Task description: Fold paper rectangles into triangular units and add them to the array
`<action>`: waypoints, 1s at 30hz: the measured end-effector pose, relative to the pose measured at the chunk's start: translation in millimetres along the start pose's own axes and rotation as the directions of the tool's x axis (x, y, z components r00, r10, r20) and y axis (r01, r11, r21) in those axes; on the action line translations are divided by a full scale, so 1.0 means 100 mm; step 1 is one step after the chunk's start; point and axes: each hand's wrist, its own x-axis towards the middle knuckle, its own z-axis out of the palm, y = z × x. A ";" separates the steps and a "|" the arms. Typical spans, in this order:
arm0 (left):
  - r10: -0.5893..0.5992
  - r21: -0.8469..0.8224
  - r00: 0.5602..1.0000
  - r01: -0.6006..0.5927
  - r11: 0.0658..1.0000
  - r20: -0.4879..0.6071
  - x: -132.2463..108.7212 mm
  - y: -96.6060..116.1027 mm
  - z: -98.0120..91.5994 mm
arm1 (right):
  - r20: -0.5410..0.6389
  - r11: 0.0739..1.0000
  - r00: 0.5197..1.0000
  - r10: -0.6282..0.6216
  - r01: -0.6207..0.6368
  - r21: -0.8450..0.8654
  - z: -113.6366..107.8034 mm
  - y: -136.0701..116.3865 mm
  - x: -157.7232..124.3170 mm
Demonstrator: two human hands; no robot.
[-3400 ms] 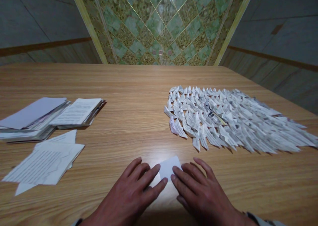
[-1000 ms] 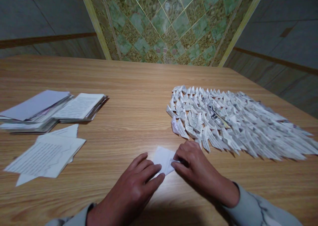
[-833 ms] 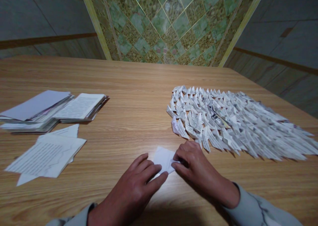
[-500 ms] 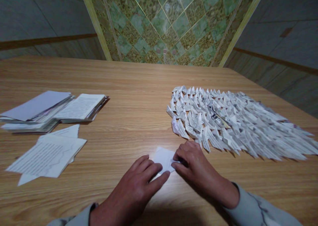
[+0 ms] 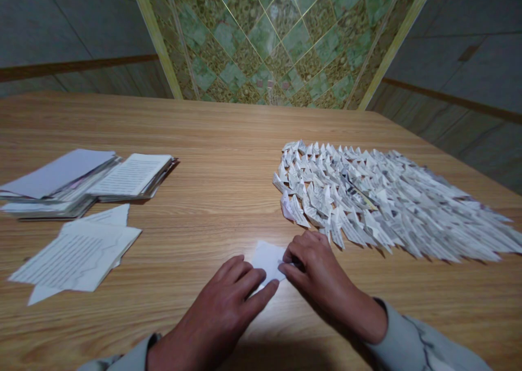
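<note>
**Our right hand (image 5: pixel 322 273) pinches a small white folded paper (image 5: pixel 266 261)**

The paper lies on the light wood-grain tabletop (image 5: pixel 228 159), toward its near edge and between our hands. Our right hand is closed up, with its curled fingers gathered over the paper's right end. Our left hand (image 5: pixel 216 311) stays open, its fingers spread and low over the wood. Its longest fingertips reach the paper's lower edge, though we cannot tell whether they touch it. Grey sleeves (image 5: pixel 420 338) show at our wrists.

Just beyond the right hand, toward the tabletop's right side, spreads a dense, overlapping field of small folded printed-paper pieces (image 5: pixel 367 197). Along the left edge sit stacked printed paper sheets (image 5: pixel 130 175), topped in part by a pale lilac sheet (image 5: pixel 57 172). Loose white printed sheets (image 5: pixel 75 257) lie nearer us. A green mosaic tile panel (image 5: pixel 277 44) rises beyond the far edge.
</note>
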 end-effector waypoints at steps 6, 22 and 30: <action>-0.009 0.010 0.999 0.009 1.000 -0.035 0.02 0.02 0.00 | -0.008 0.999 1.000 -0.009 0.008 -0.047 0.00 -0.02 0.00; -0.037 0.073 0.997 0.043 0.996 -0.073 0.01 0.05 0.02 | 0.012 0.843 0.946 -0.324 0.295 -0.449 -0.02 -0.17 -0.29; -0.031 0.083 0.994 0.039 0.996 -0.101 -0.01 0.06 0.03 | -0.032 0.832 0.967 -0.251 0.199 -0.518 -0.11 -0.15 -0.27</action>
